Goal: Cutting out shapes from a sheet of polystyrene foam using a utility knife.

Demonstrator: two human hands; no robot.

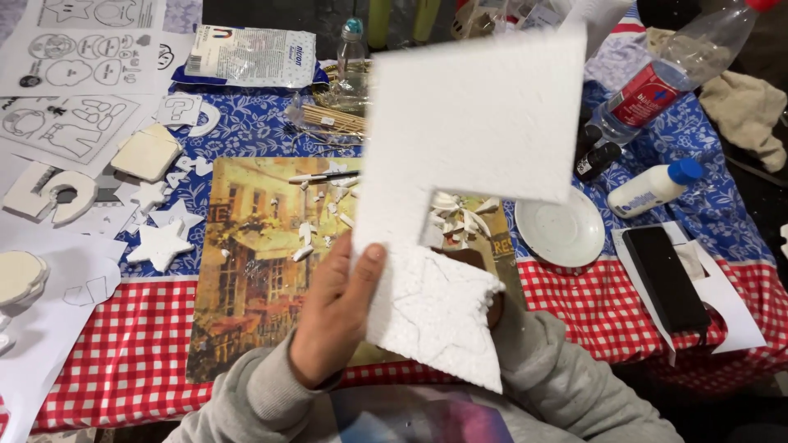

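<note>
left hand (335, 316) grips notched, grainy white foam sheet (472, 139), cracked lower corner.

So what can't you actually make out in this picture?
- Right hand: head view, almost wholly hidden behind the foam sheet; its grip cannot be judged.
- Plastic bottle: cap cut off by the top edge.
- Picture board: middle covered by the foam sheet and the left hand.

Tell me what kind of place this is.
Probably a home craft table. A white foam sheet is held up by the left hand, cut foam stars and printed outline templates lie on the checked tablecloth, beside a white glue bottle.
</note>
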